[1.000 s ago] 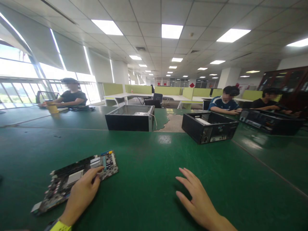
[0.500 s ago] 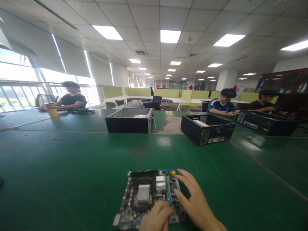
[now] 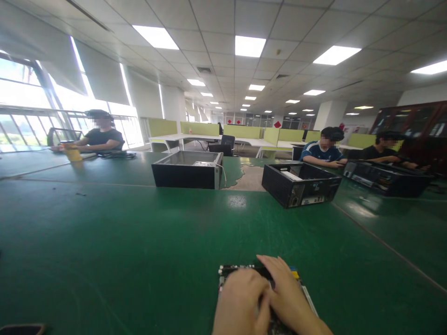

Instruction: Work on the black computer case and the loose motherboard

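A computer motherboard point(image 3: 231, 268) lies on the green tabletop at the bottom of the view, mostly covered by my hands. Its far edge, a blue and yellow connector point(image 3: 295, 273) and a pale slot on its right side still show. My left hand point(image 3: 240, 300) is over the left and middle of the board with its fingers curled; whatever is under them is hidden. Beside it, my right hand point(image 3: 288, 293) reaches over the right part, fingers stretched toward the far edge and thumb side close to the left hand.
Farther back on the green table point(image 3: 139, 237) stand open black computer cases: one at centre point(image 3: 185, 174), one right of centre point(image 3: 296, 186), another point(image 3: 384, 179) at far right. A yellow cup point(image 3: 72, 152) stands at left. Three people sit across the table. A dark object point(image 3: 23, 329) shows at lower left.
The motherboard now sits farther right and lower in view. My left hand has moved up and right over the board, covering its middle. My right hand has come closer to the left.
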The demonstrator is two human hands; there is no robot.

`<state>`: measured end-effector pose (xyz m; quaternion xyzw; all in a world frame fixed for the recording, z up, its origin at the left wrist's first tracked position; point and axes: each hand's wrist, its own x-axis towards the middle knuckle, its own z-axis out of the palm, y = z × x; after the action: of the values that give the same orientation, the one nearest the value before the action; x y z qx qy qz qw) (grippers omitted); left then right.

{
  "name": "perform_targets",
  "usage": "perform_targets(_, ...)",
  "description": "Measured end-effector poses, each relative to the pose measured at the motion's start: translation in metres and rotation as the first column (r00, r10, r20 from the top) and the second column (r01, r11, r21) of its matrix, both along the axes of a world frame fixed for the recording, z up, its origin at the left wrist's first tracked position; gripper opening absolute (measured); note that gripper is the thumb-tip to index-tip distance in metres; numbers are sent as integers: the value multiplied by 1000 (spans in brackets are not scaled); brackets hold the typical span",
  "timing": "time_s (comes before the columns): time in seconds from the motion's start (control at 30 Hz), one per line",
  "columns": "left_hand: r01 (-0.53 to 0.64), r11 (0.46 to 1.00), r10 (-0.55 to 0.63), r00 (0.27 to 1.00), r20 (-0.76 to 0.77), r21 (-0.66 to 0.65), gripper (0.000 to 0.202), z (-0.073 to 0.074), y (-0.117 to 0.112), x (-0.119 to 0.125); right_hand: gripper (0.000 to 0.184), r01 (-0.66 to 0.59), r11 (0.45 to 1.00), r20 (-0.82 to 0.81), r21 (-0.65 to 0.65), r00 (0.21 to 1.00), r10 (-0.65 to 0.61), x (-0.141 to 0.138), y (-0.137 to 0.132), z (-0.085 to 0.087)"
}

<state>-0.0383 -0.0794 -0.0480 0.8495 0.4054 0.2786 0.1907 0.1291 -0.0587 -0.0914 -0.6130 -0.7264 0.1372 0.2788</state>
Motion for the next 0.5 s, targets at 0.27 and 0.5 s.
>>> perform_targets(0.27, -258, 962, 226, 934, -276, -85, 22, 2, 59, -58, 35, 91, 994, -99, -52, 990, -96, 1, 5, -2)
perform_targets(0.5, -260, 961, 221, 929, -297, -98, 21, -3, 57, -53, 25, 64, 997, -129, -35, 989, -68, -1, 2, 4)
